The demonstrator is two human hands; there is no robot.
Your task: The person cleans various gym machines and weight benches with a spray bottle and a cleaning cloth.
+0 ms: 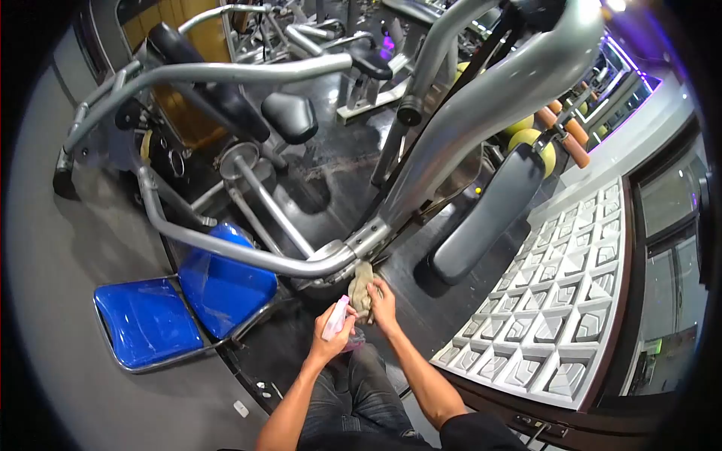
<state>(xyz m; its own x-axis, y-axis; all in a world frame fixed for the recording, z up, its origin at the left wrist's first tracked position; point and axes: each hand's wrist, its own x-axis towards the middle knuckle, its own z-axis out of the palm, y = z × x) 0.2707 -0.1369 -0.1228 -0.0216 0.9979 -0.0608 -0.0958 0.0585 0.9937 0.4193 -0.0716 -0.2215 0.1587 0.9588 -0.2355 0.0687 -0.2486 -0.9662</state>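
Observation:
Near the lower middle of the head view, my left hand [331, 334] is closed around a spray bottle [336, 317] with a white and pink top; its pinkish lower part shows below the hand. Just to the right, my right hand [383, 304] grips a crumpled beige cloth [362, 289], which hangs beside the bottle. The cloth is close to the foot of a grey gym machine frame [368, 239]; whether it touches the frame I cannot tell.
A blue chair [147, 322] stands at the left. Curved machine bars [248, 257] cross ahead of me. A black padded bench [492, 210] is to the right, beside a white patterned wall panel [553, 301]. Small white items [241, 408] lie on the floor.

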